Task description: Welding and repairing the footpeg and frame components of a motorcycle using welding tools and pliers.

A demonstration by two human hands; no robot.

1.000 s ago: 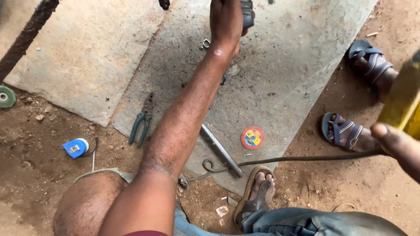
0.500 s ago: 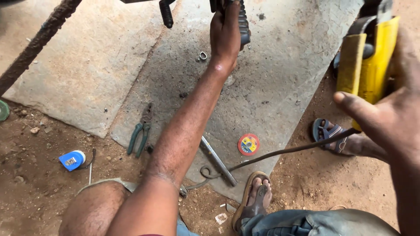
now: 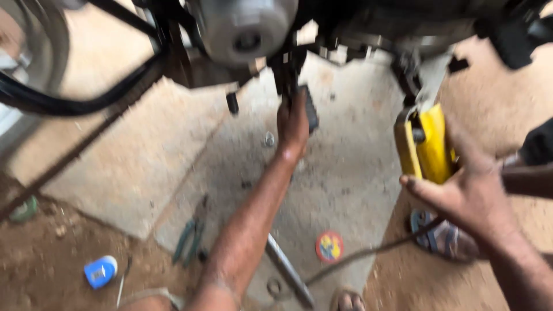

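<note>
My left hand (image 3: 292, 124) is gripping the black footpeg (image 3: 308, 106) under the engine (image 3: 245, 29); my right hand (image 3: 469, 193) is clasping a yellow power tool (image 3: 429, 144). Open concrete slab (image 3: 340, 173) is lying between them.

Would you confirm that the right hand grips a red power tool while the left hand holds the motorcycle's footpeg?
Not quite: the head view shows the power tool in the right hand is yellow, not red. The left hand does hold the footpeg.
</note>
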